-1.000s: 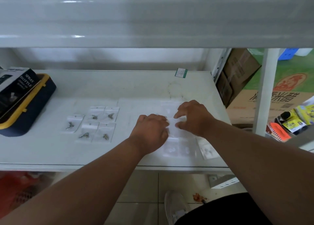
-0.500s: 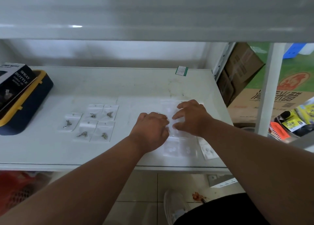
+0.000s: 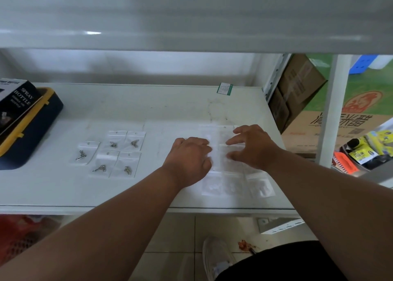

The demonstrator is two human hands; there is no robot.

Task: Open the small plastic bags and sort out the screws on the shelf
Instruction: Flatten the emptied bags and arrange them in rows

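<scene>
On the white shelf [image 3: 148, 106], several small clear plastic bags with metal screws [image 3: 114, 151] lie in a cluster at left centre. A second group of clear bags [image 3: 222, 153] lies flat at the right, with more bags [image 3: 260, 187] in front near the shelf edge. My left hand [image 3: 189, 159] rests with its fingers curled onto the left edge of one bag; its fingertips are hidden. Over the same bags my right hand [image 3: 253, 146] has its fingers spread, with thumb and forefinger touching the plastic.
A black spray-bottle box [image 3: 14, 104] lies on a dark blue case with yellow trim [image 3: 36, 127] at the far left. A green-edged label [image 3: 224, 88] stands at the back. The upper shelf [image 3: 191, 25] hangs low overhead. A white post [image 3: 333, 115] and cardboard boxes [image 3: 297, 85] stand at the right.
My right hand has opened and drawn slightly right, away from the left hand. The left hand has stayed on the bag. The screw bags at the left have not moved.
</scene>
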